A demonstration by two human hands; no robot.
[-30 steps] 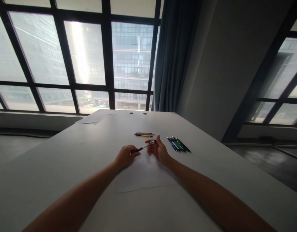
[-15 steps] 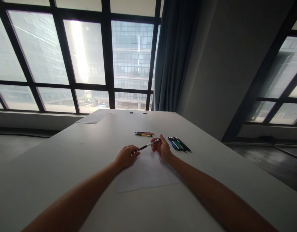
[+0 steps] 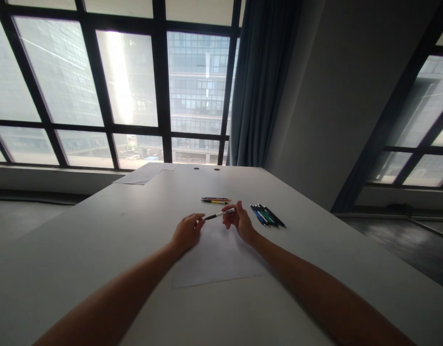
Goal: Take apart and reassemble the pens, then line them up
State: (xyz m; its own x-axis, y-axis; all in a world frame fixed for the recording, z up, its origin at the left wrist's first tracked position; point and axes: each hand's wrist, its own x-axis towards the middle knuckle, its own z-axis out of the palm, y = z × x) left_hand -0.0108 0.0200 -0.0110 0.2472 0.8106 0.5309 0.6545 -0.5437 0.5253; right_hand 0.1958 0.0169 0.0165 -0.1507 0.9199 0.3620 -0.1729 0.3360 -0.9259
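Both hands are raised just over the sheet of paper (image 3: pixel 216 257) that lies flat on the counter (image 3: pixel 98 230), with a single pen (image 3: pixel 217 215) spanning the gap between them.

Right hand (image 3: pixel 239 222): fingers curled round the pale, light-coloured end of the pen, thumb on the near side. The grip is closed on the pen at that end; the pen's tip on this side pokes a little past the fingers toward the far right.

Left hand (image 3: pixel 186 231): knuckles up, fingertips pinched at the pen's dark end. The contact is small and partly hidden by the fingers, but the dark end runs right into the pinch, so this hand too holds the pen.

The pen lies nearly level, dark end at the left and slightly lower, pale end at the right and slightly higher. It sits between the two grips rather than inside either palm; most of the barrel is bare in the gap. It hangs above the far edge of the paper and does not appear to touch it.

Nearby on the counter: a small cluster of pens (image 3: pixel 267 216) with blue, green and dark barrels, just to the right of the right hand, lying side by side. Beyond the hands, a second, thinner group of red and yellow pens (image 3: pixel 215 200). Far off near the window edge, some loose sheets (image 3: pixel 144 174). A blue curtain (image 3: pixel 259 86) hangs behind the counter.
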